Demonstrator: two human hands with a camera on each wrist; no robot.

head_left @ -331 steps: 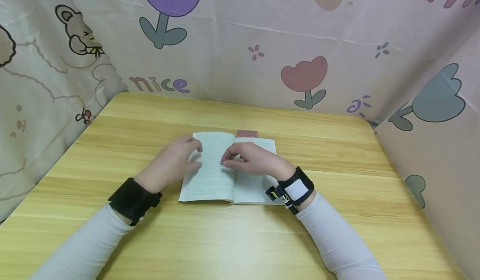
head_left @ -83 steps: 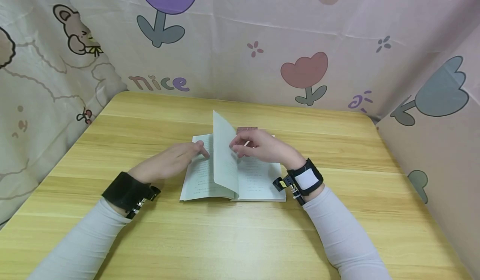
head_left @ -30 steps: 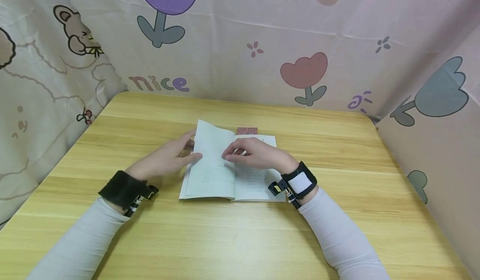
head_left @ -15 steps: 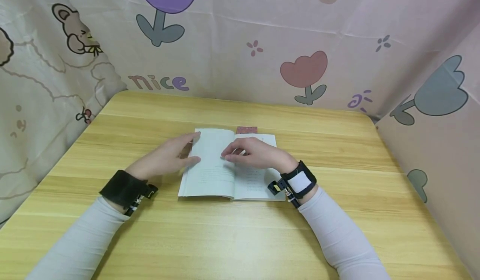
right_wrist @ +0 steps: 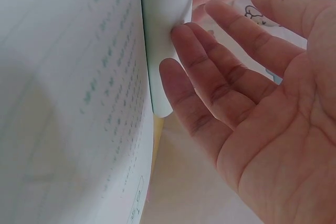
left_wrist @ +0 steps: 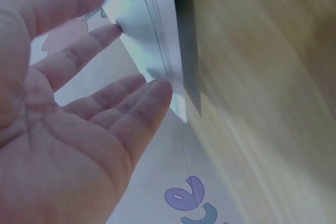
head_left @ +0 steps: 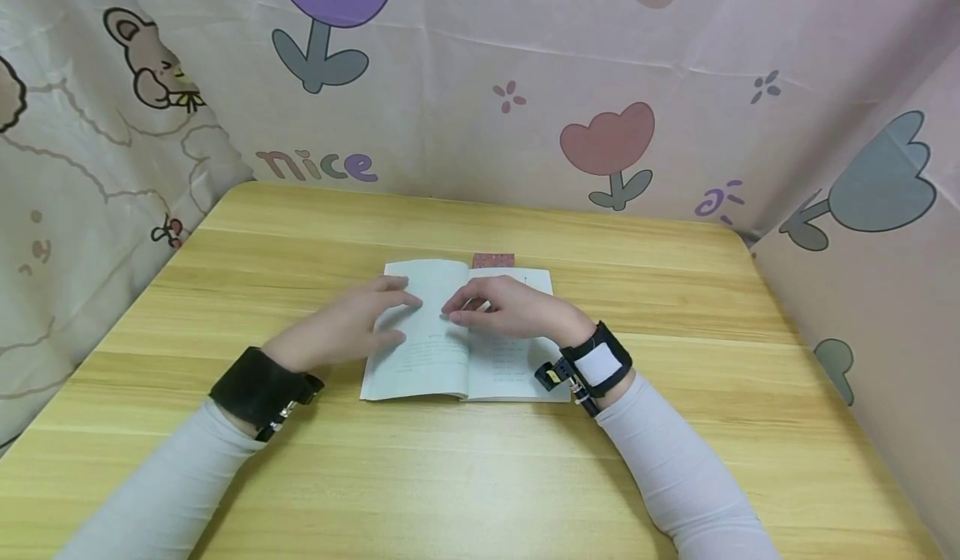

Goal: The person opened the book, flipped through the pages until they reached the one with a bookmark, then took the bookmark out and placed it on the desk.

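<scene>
Book: one, paper, lying open and flat at the middle of the table, between the two hands; soft covers hidden from view, block of leaves softly bowed at the fold [head_left: 465, 372].
Left page: one, pale green-white, smooth, matte, gently curved, lines of small print in its lower half [head_left: 423, 377].
Right page: one, same paper, flatter, with lines of small print in greenish ink; partly beneath the right hand [head_left: 517, 372].
Tab: one, flat rectangle, dull red, speckled, projecting beyond the far edge of the book just right of the fold [head_left: 493, 260].
Left hand: one, bare, at the outer side of the left page; fingers spread and extended, gripping nothing; exact contact cannot be told [head_left: 341, 318].
Right hand: one, bare, above the fold, fingertips at the left page; fingers loosely bent, gripping nothing; exact contact cannot be told [head_left: 513, 306].
Wristbands: two, black, fabric-like, one per wrist, each with a small dark device; the right bears a white rectangular patch [head_left: 258, 387].
Sleeves: two, pale grey, close-fitting cloth, lightly creased [head_left: 675, 468].
Table: one, yellow wood-grain top, faint sheen, rounded far corners [head_left: 480, 485].
Cloth hangings: off-white, wrinkled, behind and at both sides; prints include three tulip shapes (purple, red, blue-grey), one animal and the word "nice" [head_left: 465, 10].
</scene>
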